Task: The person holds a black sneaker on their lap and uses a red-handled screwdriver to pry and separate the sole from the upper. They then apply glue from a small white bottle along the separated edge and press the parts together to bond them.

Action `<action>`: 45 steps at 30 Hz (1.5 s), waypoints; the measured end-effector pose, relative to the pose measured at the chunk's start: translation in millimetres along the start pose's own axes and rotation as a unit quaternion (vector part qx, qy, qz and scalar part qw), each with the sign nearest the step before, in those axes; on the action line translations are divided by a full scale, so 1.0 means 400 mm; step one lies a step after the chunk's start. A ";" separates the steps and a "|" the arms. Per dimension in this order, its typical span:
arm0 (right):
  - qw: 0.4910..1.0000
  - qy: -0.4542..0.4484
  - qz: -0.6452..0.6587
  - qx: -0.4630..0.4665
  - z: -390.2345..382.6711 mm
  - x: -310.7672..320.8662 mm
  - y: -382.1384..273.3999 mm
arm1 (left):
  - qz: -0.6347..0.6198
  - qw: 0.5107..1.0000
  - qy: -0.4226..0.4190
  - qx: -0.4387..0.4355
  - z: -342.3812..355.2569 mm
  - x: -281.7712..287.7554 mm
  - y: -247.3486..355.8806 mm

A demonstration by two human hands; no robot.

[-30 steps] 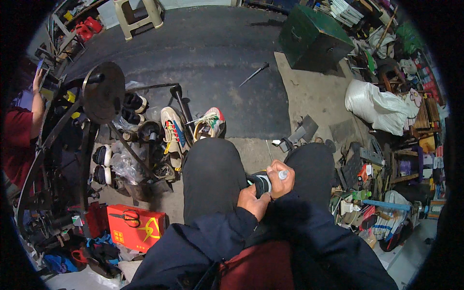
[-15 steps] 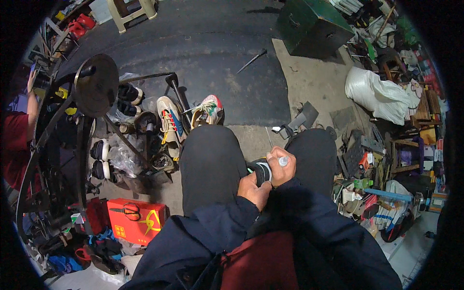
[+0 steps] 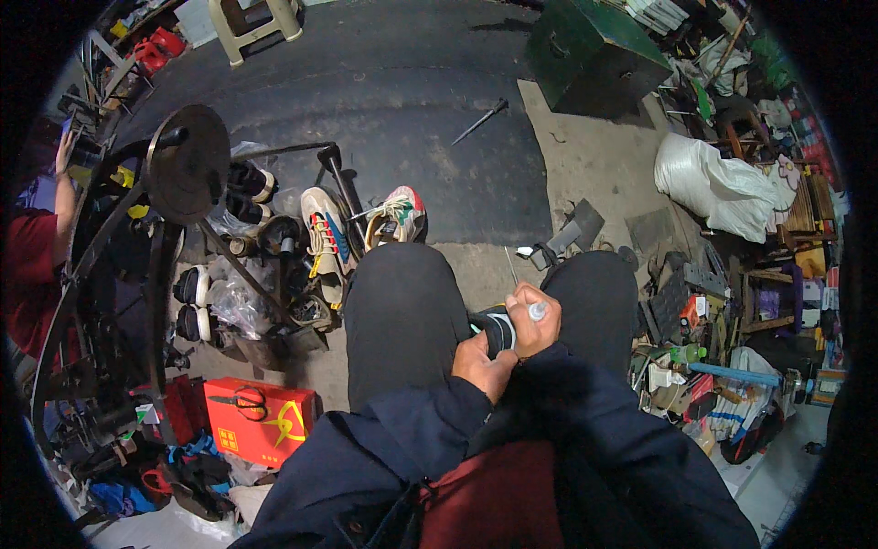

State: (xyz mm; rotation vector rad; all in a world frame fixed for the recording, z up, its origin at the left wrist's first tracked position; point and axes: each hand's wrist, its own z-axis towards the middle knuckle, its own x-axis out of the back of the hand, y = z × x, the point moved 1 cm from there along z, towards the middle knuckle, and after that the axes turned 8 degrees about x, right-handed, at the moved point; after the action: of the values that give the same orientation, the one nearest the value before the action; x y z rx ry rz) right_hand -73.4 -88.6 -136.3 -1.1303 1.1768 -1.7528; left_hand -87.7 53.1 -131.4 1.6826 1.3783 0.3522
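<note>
Between my knees sits a black-and-white shoe [image 3: 498, 331], mostly covered by my hands and legs. My left hand [image 3: 482, 368] is closed on its near side, thumb lying along it. Wrapped in the fingers of my right hand [image 3: 534, 331] is an awl [image 3: 537, 312] with a pale, translucent handle. Its thin metal shaft points away from me, past the far side of the fist. The right fist rests against the shoe's right side, close to the left thumb. I cannot tell whether the awl's tip touches anything.
Beyond my left knee stands a pair of colourful sneakers [image 3: 325, 231]. A black metal stand with a round plate [image 3: 188, 165] rises at left. Scissors [image 3: 247, 401] lie on a red box [image 3: 274, 425]. Another person's arm [image 3: 64, 206] shows far left. Clutter and a white sack [image 3: 713, 183] line the right.
The view has shifted slightly. Both hands keep their hold on the shoe and the awl, with the right fist tilted a little differently.
</note>
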 end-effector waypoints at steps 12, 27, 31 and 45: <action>1.000 -0.001 0.005 0.007 0.001 -0.002 0.002 | 0.001 1.000 0.004 -0.013 0.007 0.005 -0.017; 1.000 0.008 -0.004 0.018 0.003 -0.005 0.004 | 0.021 1.000 0.009 0.003 0.000 0.004 0.005; 1.000 0.010 -0.011 0.023 0.004 -0.005 0.003 | 0.014 1.000 0.015 -0.001 -0.002 0.003 0.010; 1.000 0.001 -0.021 0.008 0.005 -0.003 -0.001 | 0.038 0.999 0.019 -0.009 -0.006 0.005 0.024</action>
State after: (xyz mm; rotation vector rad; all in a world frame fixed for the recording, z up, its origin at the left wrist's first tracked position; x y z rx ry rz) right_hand -71.3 -87.9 -135.9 -1.1510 1.1453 -1.7918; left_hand -82.8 56.2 -123.2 1.7240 1.3374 0.4400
